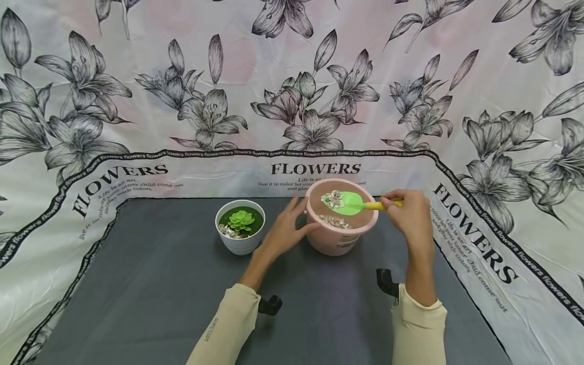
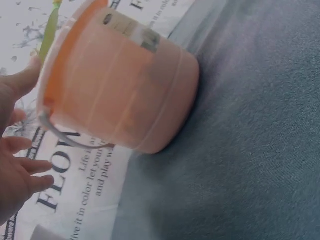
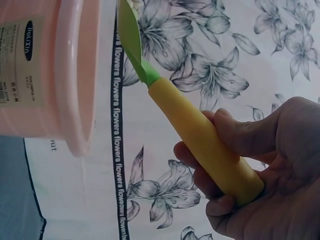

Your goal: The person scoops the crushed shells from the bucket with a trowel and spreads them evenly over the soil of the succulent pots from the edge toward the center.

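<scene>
Head view: right hand (image 1: 410,213) clenched on scoop (image 1: 353,204) heaped with pebbles (image 1: 334,198) over pink bucket (image 1: 339,242), left hand (image 1: 285,230) relaxed against bucket; any tilt probably spills pebbles onto mat (image 1: 159,284)

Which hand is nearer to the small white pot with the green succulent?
Left. The left hand rests against the pink plastic bucket, just right of the small white pot; the right hand grips the yellow-handled green scoop beyond the bucket's far side.

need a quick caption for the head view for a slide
Right hand lifts a green scoop of pebbles over a pink bucket; left hand steadies it.
</scene>
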`<state>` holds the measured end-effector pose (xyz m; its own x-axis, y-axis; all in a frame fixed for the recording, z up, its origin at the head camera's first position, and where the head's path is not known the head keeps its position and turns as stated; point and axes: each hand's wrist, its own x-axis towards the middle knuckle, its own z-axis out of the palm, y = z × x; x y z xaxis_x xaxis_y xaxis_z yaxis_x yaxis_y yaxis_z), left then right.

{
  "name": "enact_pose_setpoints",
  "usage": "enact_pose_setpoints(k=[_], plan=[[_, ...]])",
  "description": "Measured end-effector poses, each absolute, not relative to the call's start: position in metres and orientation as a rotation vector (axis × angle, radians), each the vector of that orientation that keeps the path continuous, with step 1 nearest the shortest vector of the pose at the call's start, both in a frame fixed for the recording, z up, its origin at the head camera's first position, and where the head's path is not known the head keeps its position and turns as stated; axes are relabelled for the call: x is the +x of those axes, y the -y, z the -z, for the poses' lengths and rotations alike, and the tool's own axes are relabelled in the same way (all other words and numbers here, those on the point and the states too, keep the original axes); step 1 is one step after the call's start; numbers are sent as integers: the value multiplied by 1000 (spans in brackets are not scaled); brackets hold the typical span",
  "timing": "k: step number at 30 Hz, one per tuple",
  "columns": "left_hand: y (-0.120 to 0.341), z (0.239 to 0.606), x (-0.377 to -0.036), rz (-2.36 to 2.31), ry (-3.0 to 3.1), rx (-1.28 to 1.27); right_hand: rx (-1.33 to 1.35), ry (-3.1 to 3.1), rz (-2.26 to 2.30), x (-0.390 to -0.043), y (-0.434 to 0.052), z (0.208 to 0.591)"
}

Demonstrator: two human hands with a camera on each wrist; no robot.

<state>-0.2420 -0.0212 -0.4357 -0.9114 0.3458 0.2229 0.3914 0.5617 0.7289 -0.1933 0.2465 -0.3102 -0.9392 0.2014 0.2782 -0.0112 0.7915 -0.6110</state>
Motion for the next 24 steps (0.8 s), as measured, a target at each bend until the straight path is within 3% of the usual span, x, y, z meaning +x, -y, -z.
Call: enact_pose_setpoints(k=[24], plan=[[53,420,-238,1216,2712,-519,-9,2639,-988,-200,-226,307]])
